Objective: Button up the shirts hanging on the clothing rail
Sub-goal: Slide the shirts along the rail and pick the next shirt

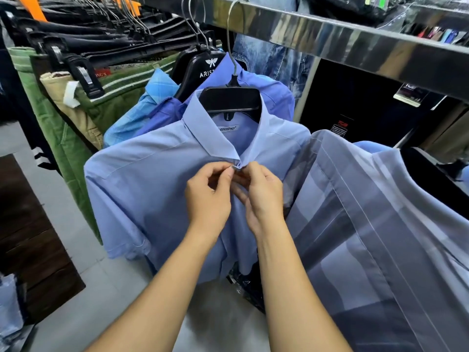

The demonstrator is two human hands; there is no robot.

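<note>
Both hands pinch the collar front of the pale blue cotton short-sleeved shirt (157, 174) hanging on its black plastic hanger (232, 100) from the steel rail (355, 44): left hand (209, 193), right hand (258, 193). Tugging downward could slide the shirt off its hanger

Smooth matt cloth shirt (157, 179) on a glossy black plastic hanger (229, 99); polished metal rail (355, 44).

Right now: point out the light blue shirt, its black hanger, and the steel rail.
light blue shirt (157, 174), head view, on its chest panel
black hanger (229, 99), head view, on its broad plastic body
steel rail (355, 44), head view, on its shiny front face
</note>
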